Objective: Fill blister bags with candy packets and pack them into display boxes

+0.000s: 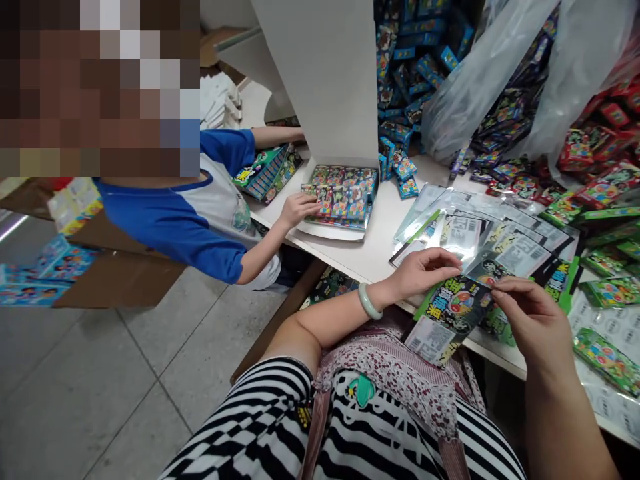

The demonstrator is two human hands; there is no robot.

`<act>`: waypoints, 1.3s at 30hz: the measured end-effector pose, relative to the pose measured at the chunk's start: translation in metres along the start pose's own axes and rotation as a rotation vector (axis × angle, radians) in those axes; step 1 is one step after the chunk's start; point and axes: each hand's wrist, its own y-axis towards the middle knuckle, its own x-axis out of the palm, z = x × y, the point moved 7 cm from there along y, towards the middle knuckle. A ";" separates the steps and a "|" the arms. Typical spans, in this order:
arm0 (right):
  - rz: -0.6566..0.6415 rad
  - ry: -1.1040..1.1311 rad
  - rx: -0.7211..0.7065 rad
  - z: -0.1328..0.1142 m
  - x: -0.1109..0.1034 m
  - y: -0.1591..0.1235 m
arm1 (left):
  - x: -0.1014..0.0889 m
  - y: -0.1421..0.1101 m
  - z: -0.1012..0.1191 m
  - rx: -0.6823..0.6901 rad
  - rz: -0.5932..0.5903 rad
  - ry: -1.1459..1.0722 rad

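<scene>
1. Looks like a packing workshop: hand work at a long white table [383, 230].
2. Bulk stock, not shelf display: heaps of small blue boxes [415, 87] far, red boxes [613, 127] and green boxes [617, 290] right, roughly sorted by colour, plastic bags [470, 113] among them.
3. Flat printed packs [515, 247] fanned out, right.
4. Mid-table: open white box [333, 80], small packs in rows, co-worker's hand [300, 210] on them.
5. Left: open cardboard carton [120, 277], plain grey floor tiles [100, 380].

The label print [431, 339] on the black packet [461, 305] is too small to read.
</scene>
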 end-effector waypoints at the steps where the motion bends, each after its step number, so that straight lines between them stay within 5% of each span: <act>1: -0.033 -0.031 -0.058 -0.005 0.002 0.001 | 0.000 0.000 0.002 0.005 0.003 0.012; 4: -0.092 -0.085 -0.115 -0.013 0.008 0.005 | 0.001 0.002 0.006 -0.010 0.006 0.036; 12: -0.186 0.074 0.148 -0.012 0.018 0.020 | 0.000 0.008 0.023 -0.112 -0.031 0.135; 19: -0.259 0.115 0.165 -0.019 0.022 0.020 | -0.001 0.011 0.028 -0.122 -0.036 0.161; 25: -0.255 0.027 0.078 -0.021 0.022 0.018 | 0.003 0.012 0.036 -0.036 -0.137 0.323; 31: -0.184 -0.069 -0.176 -0.033 0.015 -0.001 | 0.000 -0.002 0.031 0.027 -0.272 0.350; 39: -0.023 -0.107 -0.301 -0.029 0.028 -0.016 | -0.001 -0.004 0.031 0.057 -0.157 0.433</act>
